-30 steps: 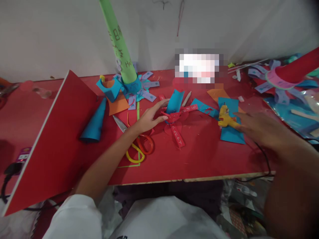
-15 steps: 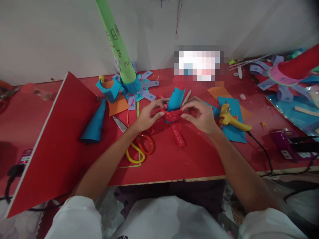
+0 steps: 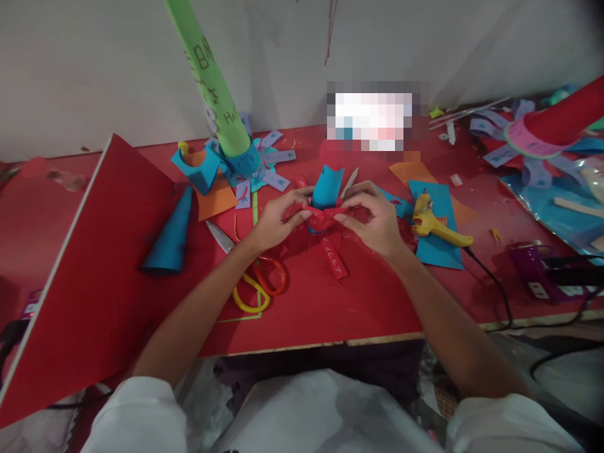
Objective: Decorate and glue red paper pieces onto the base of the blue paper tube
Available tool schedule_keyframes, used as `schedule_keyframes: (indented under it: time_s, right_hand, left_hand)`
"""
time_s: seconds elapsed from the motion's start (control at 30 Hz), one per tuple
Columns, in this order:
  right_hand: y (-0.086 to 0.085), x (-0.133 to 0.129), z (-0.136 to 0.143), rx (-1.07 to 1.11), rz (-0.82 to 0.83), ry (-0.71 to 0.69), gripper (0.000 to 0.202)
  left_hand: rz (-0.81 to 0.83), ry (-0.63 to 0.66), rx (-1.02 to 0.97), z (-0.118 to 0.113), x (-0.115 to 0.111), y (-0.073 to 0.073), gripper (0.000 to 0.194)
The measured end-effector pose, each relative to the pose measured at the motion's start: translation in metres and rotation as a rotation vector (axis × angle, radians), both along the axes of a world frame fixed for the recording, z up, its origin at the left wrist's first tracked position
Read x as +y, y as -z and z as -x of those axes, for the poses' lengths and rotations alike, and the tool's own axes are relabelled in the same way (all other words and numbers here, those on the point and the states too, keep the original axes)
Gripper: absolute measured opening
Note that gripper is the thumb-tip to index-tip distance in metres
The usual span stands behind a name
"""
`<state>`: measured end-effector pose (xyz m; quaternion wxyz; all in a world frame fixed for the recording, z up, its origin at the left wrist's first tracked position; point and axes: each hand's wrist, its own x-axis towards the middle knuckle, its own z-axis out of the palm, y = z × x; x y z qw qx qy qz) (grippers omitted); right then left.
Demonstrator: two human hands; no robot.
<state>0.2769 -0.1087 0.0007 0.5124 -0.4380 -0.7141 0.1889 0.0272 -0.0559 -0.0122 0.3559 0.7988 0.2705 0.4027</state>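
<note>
A red paper band wraps the lower part of a blue paper tube that stands on the table. My left hand pinches the band's left side between thumb and fingers. On the other side, my right hand pinches its right side in the same way. Beneath, a red paper strip with white writing sticks out toward me. Scissors with red and yellow handles lie beside my left wrist. A pencil-like stick rests behind my right fingers.
A yellow glue gun with a black cord lies on blue paper at right. Leftward stand a blue paper cone and a slanted red board. A green paper tube rises behind. A purple power strip sits right.
Both hands stay on the red band, and its front edge now looks flatter between my fingers. The whole view has shifted slightly, with the scene moving a little left.
</note>
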Motion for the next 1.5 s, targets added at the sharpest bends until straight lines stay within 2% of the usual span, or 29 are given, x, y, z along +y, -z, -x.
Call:
schedule_keyframes:
  time_s: [0.1,0.33,0.67,0.83,1.0,1.17,1.37,1.5]
  right_hand:
    - [0.002,0.002,-0.001,0.061,-0.009,-0.036,0.023]
    - [0.013,0.004,0.008,0.213,0.119,-0.073,0.029]
    - [0.009,0.008,0.017,0.156,0.075,0.015,0.036]
    - [0.01,0.01,0.019,0.172,0.047,-0.013,0.033]
    - [0.012,0.012,0.02,0.158,0.059,-0.004,0.039]
    - [0.013,0.013,0.019,0.14,0.065,-0.001,0.04]
    - [0.013,0.014,0.02,0.204,0.047,-0.104,0.032]
    - [0.015,0.015,0.021,0.195,0.088,-0.072,0.037]
  left_hand:
    - [-0.018,-0.006,-0.006,-0.001,0.0,0.0,0.035]
    - [-0.033,-0.068,-0.046,0.001,0.0,0.005,0.031]
    - [-0.112,-0.13,-0.083,0.004,-0.002,0.003,0.03]
    - [-0.125,-0.125,-0.05,0.004,-0.001,0.001,0.035]
    - [-0.129,-0.132,-0.024,0.004,-0.002,-0.001,0.038]
    - [-0.123,-0.137,-0.034,0.005,-0.001,0.0,0.037]
    - [-0.092,-0.121,-0.072,0.004,-0.005,0.0,0.031]
    - [-0.158,-0.129,-0.097,0.003,-0.006,-0.002,0.027]
